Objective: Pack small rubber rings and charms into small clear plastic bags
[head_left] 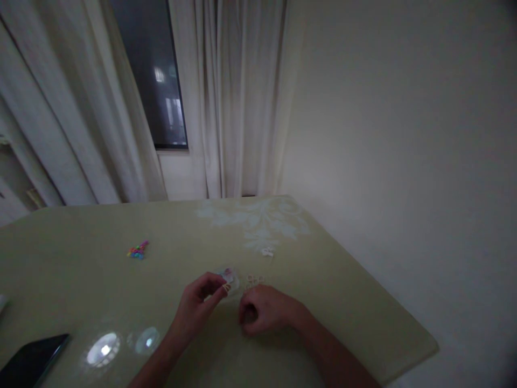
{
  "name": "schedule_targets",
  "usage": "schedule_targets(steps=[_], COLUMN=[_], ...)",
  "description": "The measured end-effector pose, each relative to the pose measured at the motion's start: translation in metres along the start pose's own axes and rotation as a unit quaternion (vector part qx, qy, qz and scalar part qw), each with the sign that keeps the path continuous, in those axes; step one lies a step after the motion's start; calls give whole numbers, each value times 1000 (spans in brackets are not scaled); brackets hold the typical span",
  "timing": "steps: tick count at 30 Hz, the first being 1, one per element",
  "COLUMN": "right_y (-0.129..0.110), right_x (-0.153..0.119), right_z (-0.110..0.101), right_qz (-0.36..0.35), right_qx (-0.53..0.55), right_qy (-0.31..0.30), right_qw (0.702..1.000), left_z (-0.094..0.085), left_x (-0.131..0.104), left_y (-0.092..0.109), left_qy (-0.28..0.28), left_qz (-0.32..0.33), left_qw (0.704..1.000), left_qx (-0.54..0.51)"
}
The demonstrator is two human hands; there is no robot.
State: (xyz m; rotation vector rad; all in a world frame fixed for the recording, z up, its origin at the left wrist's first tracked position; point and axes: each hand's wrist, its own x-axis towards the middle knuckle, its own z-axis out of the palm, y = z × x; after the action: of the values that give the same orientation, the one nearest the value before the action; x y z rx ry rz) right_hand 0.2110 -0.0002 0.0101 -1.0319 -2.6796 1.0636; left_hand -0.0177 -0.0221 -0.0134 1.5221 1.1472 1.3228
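Observation:
My left hand [202,302] pinches a few small tan loops [226,287] between thumb and forefinger; they look like little rubber bands. Just behind its fingertips lies a small clear plastic packet [232,277] with a bit of pink and blue showing inside. My right hand [264,310] rests low over the table with thumb and fingers curled together, and what they hold, if anything, is hidden. Right beyond its knuckles is a loose group of similar tan loops [254,279], partly covered by the hand.
A pile of small multicoloured pieces [138,250] lies to the left on the pale green table [92,285]. Small white pieces [267,251] sit farther back. At the lower left is a dark flat device [34,358]. A wall [404,161] borders the table's right side.

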Motion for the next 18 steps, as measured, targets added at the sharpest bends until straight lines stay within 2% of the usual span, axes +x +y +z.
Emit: schedule_targets(steps=[4, 7, 9, 12, 15, 18], right_y=[-2, -5, -4, -1, 2, 3], right_x=[-1, 0, 0, 2, 6, 10], right_z=[4, 9, 9, 5, 2, 4], right_qz=[15, 17, 3, -13, -3, -4], right_qx=[-34, -65, -48, 50, 192, 278], right_qy=[-15, -8, 12, 91, 170, 177], right_qw=[999, 998, 999, 995, 967, 944], left_z=[-1, -3, -4, -4, -2, 2], left_x=[0, 0, -1, -2, -4, -5], left_y=[-1, 0, 1, 4, 6, 7], left_qy=[-3, -15, -31, -81, -132, -138], left_qz=[0, -2, 0, 5, 6, -1], left_qw=[1000, 1000, 999, 996, 991, 990], left_qx=[1, 26, 36, 31, 29, 25])
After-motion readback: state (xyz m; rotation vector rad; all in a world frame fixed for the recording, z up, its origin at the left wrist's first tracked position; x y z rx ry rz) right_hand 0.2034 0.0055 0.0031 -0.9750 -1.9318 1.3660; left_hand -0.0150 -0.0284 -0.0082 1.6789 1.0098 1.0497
